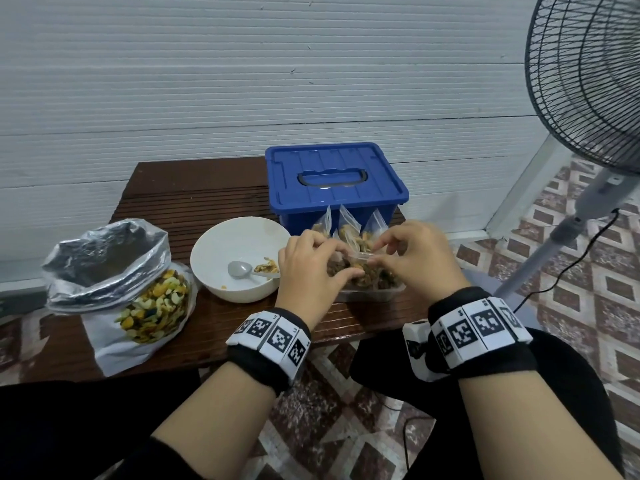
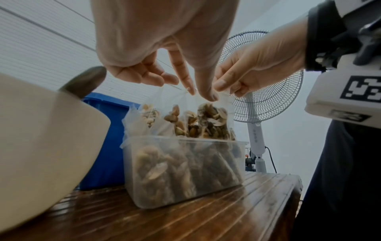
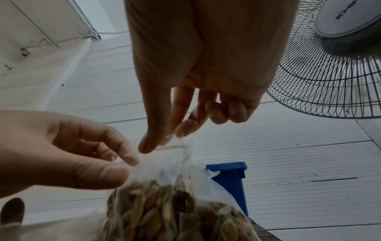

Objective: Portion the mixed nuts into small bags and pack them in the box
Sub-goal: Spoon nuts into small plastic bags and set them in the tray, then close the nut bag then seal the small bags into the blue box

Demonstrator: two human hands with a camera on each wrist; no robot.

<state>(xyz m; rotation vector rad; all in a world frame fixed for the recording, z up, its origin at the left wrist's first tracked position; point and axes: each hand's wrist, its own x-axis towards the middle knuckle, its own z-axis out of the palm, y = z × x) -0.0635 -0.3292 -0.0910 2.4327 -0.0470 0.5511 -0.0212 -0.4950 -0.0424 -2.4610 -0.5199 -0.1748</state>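
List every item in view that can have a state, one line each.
blue box: lid on.
clear tub: open, packed with upright filled bags.
small bag: filled with nuts, top pinched by both hands.
left hand: pinching bag top.
right hand: pinching bag top.
white bowl: nearly empty, spoon inside.
foil nut bag: open, partly full.

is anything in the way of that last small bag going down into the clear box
Partly. Both hands, left and right, pinch the top of the small bag over the clear box. Other filled bags already stand packed in the box, so it must squeeze between them. Nothing else blocks it.
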